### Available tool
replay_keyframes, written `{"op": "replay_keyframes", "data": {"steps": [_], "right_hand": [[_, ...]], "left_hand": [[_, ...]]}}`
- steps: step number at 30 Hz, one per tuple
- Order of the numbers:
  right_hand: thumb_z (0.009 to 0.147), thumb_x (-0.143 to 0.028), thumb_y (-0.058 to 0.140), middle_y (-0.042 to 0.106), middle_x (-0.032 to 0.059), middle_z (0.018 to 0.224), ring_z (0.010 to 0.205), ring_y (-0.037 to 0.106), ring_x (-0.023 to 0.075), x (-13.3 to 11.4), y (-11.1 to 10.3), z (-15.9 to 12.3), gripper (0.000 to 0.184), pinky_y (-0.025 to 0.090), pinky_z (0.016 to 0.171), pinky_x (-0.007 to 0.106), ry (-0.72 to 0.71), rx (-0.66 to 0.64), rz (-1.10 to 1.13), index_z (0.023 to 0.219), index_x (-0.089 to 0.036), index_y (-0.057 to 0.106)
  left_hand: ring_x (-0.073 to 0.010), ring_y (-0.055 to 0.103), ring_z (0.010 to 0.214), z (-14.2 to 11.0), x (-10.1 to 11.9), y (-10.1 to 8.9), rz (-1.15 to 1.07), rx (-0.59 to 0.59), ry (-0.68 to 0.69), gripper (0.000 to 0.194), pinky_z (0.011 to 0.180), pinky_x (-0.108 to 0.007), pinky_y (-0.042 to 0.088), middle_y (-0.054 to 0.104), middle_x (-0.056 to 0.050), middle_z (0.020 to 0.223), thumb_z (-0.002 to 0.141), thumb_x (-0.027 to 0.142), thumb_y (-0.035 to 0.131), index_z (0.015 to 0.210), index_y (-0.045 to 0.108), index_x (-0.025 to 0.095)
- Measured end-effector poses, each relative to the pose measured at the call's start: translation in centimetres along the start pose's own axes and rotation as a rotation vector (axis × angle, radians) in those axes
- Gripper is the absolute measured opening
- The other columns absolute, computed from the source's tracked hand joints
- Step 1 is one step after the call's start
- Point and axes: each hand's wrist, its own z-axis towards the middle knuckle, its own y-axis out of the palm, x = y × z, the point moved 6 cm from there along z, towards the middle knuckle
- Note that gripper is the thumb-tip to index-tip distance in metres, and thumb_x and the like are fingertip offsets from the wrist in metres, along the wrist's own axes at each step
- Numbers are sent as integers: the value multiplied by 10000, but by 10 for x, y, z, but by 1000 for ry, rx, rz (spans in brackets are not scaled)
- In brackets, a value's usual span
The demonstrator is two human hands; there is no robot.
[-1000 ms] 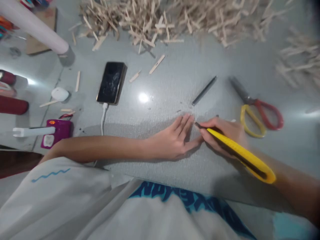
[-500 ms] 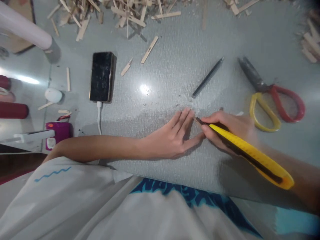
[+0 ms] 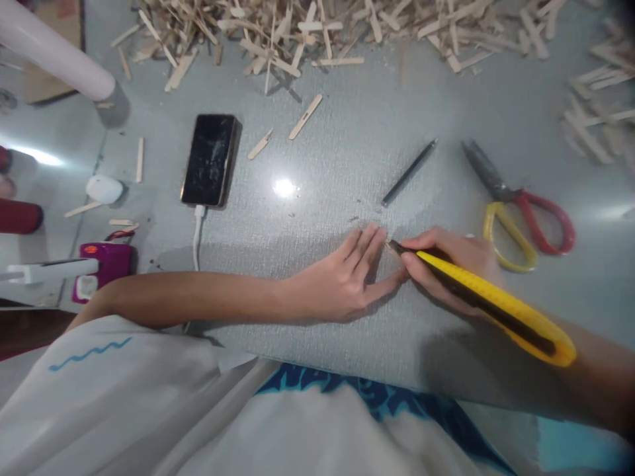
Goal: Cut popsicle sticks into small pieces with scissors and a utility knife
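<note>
One yellow-and-black, long-handled plastic cutter [image 3: 496,297] is gripped near its tip by the right hand [image 3: 456,252], presumably for control, beside the left hand [image 3: 344,281], laid open on the grey textured tabletop [image 3: 347,158], seemingly for steadiness, anything beneath hidden.

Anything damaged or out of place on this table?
Yes: the wooden stick just right of the phone. Its upper end is notched and narrows to a sliver, so it looks cut or broken. The neighbouring stick has a small slot mid-length; whether either is deliberate, I can't tell.
</note>
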Motion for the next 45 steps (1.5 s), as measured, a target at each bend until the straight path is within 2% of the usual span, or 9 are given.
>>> {"op": "replay_keyframes", "data": {"steps": [7, 14, 20, 25, 34, 41, 45], "right_hand": [[1086, -292, 689, 746, -15, 755, 569, 662, 159, 3, 2, 3, 47, 518, 557, 326, -17, 23, 36, 1041, -280, 696], [1087, -316, 693, 699, -35, 720, 569, 611, 116, 3, 2, 7, 112, 453, 562, 266, -58, 41, 66, 1034, -219, 713], [1075, -285, 689, 708, -24, 728, 567, 596, 123, -3, 1, 9, 90, 457, 575, 268, -42, 20, 44, 1021, -218, 716], [1063, -246, 679, 720, -17, 747, 574, 600, 126, -4, 1, 10, 74, 450, 560, 270, -24, 13, 33, 1009, -216, 720], [1061, -261, 693, 720, -13, 735, 552, 604, 147, 1, 4, 8, 45, 480, 571, 307, -14, 15, 28, 1024, -254, 717], [1071, -251, 685, 745, -11, 778, 603, 672, 144, -1, 4, 8, 46, 494, 594, 284, -72, 4, 22, 1046, -229, 716], [1076, -264, 690, 734, -15, 760, 564, 630, 136, 4, 7, 6, 62, 490, 587, 284, -82, 30, 50, 1022, -233, 694]], "left_hand": [[-567, 504, 1582, -1, -3, 9, -28, 53, 5, 842, 1237, -746, 470, 444, -440, 1689, 1047, 443, 756, 1698, 397, 48], [-556, 493, 1594, 2, -6, 11, -11, 9, 2, 851, 1278, -716, 429, 456, -433, 1683, 1043, 454, 782, 1703, 405, 73], [-568, 531, 1561, 3, -6, 13, 22, 10, 5, 817, 1266, -708, 446, 517, -435, 1637, 1031, 469, 795, 1664, 467, 68], [-556, 511, 1583, 3, -6, 14, -11, 16, 6, 791, 1272, -724, 433, 478, -424, 1674, 1042, 459, 774, 1663, 473, 72], [-565, 525, 1567, 3, -4, 13, 20, 13, 13, 813, 1268, -714, 443, 509, -433, 1644, 1031, 474, 788, 1653, 471, 57], [-543, 503, 1596, 2, -5, 15, -1, 0, 5, 805, 1279, -719, 421, 465, -405, 1696, 1033, 449, 782, 1673, 457, 85], [-542, 527, 1579, 3, -5, 16, 15, -2, -1, 802, 1277, -717, 418, 487, -413, 1675, 1039, 448, 775, 1674, 456, 76]]}}
